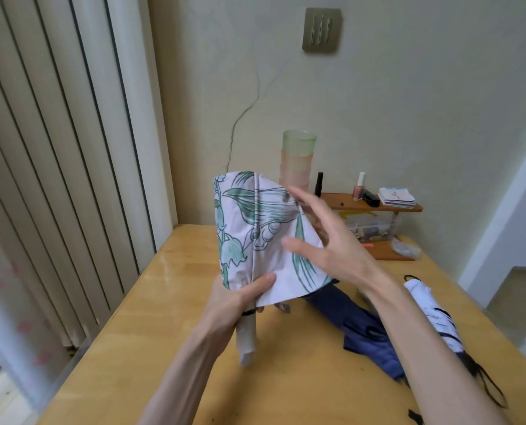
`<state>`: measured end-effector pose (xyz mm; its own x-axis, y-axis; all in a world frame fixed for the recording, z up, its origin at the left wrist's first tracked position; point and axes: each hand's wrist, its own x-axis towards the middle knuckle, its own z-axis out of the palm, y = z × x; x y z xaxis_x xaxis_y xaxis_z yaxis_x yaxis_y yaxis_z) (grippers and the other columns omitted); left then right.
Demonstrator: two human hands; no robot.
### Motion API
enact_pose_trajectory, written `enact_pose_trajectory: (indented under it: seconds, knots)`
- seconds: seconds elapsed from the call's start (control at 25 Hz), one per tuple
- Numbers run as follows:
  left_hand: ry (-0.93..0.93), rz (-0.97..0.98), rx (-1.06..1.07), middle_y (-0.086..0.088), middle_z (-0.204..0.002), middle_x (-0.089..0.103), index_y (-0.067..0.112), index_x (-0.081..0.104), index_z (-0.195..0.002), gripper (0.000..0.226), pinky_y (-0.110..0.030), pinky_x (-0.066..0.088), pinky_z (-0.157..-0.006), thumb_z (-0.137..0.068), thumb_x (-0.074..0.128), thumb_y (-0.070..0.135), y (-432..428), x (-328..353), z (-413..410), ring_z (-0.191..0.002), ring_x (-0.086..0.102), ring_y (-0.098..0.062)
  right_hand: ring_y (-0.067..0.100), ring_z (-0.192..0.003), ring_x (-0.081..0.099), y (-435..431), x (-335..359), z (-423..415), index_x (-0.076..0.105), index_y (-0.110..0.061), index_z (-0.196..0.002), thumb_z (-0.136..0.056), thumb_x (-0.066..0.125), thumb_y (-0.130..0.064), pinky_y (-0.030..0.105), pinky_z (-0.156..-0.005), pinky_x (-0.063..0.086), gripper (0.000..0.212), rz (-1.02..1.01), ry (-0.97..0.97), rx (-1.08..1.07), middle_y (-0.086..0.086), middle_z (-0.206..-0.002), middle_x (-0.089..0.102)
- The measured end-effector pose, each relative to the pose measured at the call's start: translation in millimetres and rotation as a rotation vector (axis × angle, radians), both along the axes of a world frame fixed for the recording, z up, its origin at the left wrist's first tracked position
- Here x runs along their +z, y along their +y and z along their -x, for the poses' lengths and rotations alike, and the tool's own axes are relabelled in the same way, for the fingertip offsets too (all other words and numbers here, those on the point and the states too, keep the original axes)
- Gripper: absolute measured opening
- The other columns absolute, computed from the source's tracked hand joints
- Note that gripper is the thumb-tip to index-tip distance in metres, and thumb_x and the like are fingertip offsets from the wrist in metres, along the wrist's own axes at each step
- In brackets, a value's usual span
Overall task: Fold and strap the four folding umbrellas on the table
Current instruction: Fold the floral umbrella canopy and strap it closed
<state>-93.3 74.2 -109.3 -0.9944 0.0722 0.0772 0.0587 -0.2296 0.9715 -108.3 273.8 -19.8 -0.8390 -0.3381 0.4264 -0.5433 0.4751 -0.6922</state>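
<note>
A person holds a floral umbrella (255,228) upright above a wooden table (163,302). Its pale canopy, printed with green leaves and bell flowers, is still loose and flared. The left hand (240,296) grasps the gathered fabric at the canopy's lower end, thumb pressed across the cloth, and hides the shaft there. The pale handle (247,342) pokes out below the fist. The right hand (326,240) is released, fingers spread and straight beside the canopy's right edge. Whether its fingertips touch the cloth cannot be made out.

A navy umbrella (356,323) lies unstrapped on the table behind the arms, partly covered by the floral canopy and the right forearm. A white umbrella (433,314) with black trim lies beside it, also crossed by that forearm, its dark cords trailing toward the table's right edge.

By the wall, the canopy hides the bottom of a stack of cups (297,161). Small bottles stand on a wooden shelf (408,207).
</note>
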Motion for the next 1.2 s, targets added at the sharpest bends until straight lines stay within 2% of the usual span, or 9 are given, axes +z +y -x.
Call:
enact_pose_trajectory:
  seconds: [0.12, 0.24, 0.36, 0.48, 0.64, 0.8, 0.96, 1.12, 1.2]
  knots:
    - [-0.030, 0.009, 0.103, -0.007, -0.088, 0.078, 0.009, 0.077, -0.104, 0.033, -0.030, 0.055, -0.058, -0.077, 0.093, 0.022, -4.9, 1.0, 5.7, -0.069, 0.069, -0.016, -0.007, -0.154, 0.025, 12.0, -25.5, -8.3, 0.028, -0.043, -0.163, -0.089, 0.084, -0.014, 0.039, -0.130, 0.025, 0.098, -0.005, -0.047, 0.089, -0.025, -0.167, 0.029]
    - [-0.033, -0.020, 0.134, -0.001, -0.093, 0.079, 0.020, 0.077, -0.106, 0.038, -0.030, 0.056, -0.060, -0.075, 0.093, 0.035, -10.3, 1.9, 8.3, -0.074, 0.070, -0.013, 0.004, -0.150, 0.040, 8.5, -48.4, -8.8, 0.037, -0.041, -0.161, -0.085, 0.079, 0.001, 0.043, -0.123, 0.039, 0.096, 0.067, -0.063, 0.086, -0.021, -0.162, 0.043]
    - [-0.043, -0.064, 0.162, 0.000, -0.087, 0.073, 0.018, 0.075, -0.107, 0.043, -0.031, 0.055, -0.058, -0.073, 0.086, 0.042, -15.2, 2.8, 9.7, -0.069, 0.065, -0.014, 0.012, -0.130, 0.062, 2.5, -65.5, -2.4, 0.060, -0.033, -0.146, -0.088, 0.076, 0.003, 0.041, -0.108, 0.054, 0.069, 0.183, 0.026, -0.060, -0.016, -0.140, 0.066]
    - [-0.048, -0.077, 0.153, -0.002, -0.086, 0.072, 0.015, 0.074, -0.112, 0.042, -0.030, 0.052, -0.054, -0.078, 0.086, 0.038, -17.8, 2.6, 12.3, -0.063, 0.065, -0.016, 0.013, -0.101, 0.073, -3.7, -73.8, 1.4, 0.077, -0.024, -0.119, -0.090, 0.075, 0.006, 0.035, -0.089, 0.060, 0.041, 0.298, 0.102, -0.218, -0.013, -0.112, 0.078]
    - [-0.046, -0.064, 0.183, -0.001, -0.094, 0.076, 0.018, 0.076, -0.114, 0.032, -0.032, 0.053, -0.059, -0.085, 0.086, 0.028, -21.3, 0.5, 14.0, -0.071, 0.068, -0.014, 0.006, -0.077, 0.067, -8.1, -71.3, -2.3, 0.075, -0.023, -0.100, -0.084, 0.079, 0.009, 0.020, -0.070, 0.055, 0.035, 0.422, 0.178, -0.352, -0.006, -0.087, 0.074]
    - [-0.018, -0.084, 0.225, 0.005, -0.100, 0.080, 0.020, 0.075, -0.116, 0.033, -0.028, 0.058, -0.061, -0.085, 0.085, 0.026, -22.4, 2.0, 14.3, -0.078, 0.074, -0.009, 0.009, -0.059, 0.047, 0.3, -70.8, -3.0, 0.062, -0.017, -0.079, -0.079, 0.074, 0.012, 0.023, -0.056, 0.040, 0.032, 0.417, 0.242, -0.420, -0.003, -0.064, 0.057]
    - [-0.017, -0.128, 0.191, 0.009, -0.089, 0.080, 0.016, 0.074, -0.117, 0.031, -0.023, 0.055, -0.052, -0.087, 0.084, 0.020, -16.4, 6.6, 10.7, -0.068, 0.073, -0.006, 0.016, -0.066, 0.044, 0.1, -77.3, -2.1, 0.048, -0.014, -0.070, -0.069, 0.063, 0.022, 0.024, -0.060, 0.035, 0.039, 0.198, 0.480, -0.531, -0.005, -0.069, 0.047]
    - [-0.010, -0.116, 0.198, 0.005, -0.090, 0.076, 0.013, 0.073, -0.123, 0.047, -0.027, 0.055, -0.056, -0.082, 0.086, 0.033, -22.0, 4.3, 12.4, -0.069, 0.069, -0.009, 0.013, -0.071, 0.054, 0.6, -80.1, -1.9, 0.056, -0.011, -0.078, -0.080, 0.074, 0.014, 0.020, -0.065, 0.045, 0.031, 0.212, 0.477, -0.474, -0.004, -0.078, 0.057]
    - [-0.004, -0.111, 0.209, 0.004, -0.095, 0.078, 0.017, 0.074, -0.122, 0.042, -0.027, 0.055, -0.056, -0.084, 0.085, 0.033, -26.6, 3.5, 13.5, -0.070, 0.070, -0.008, 0.013, -0.070, 0.055, 3.3, -80.9, -2.5, 0.061, -0.011, -0.085, -0.081, 0.075, 0.012, 0.021, -0.064, 0.046, 0.028, 0.217, 0.517, -0.531, -0.004, -0.078, 0.061]
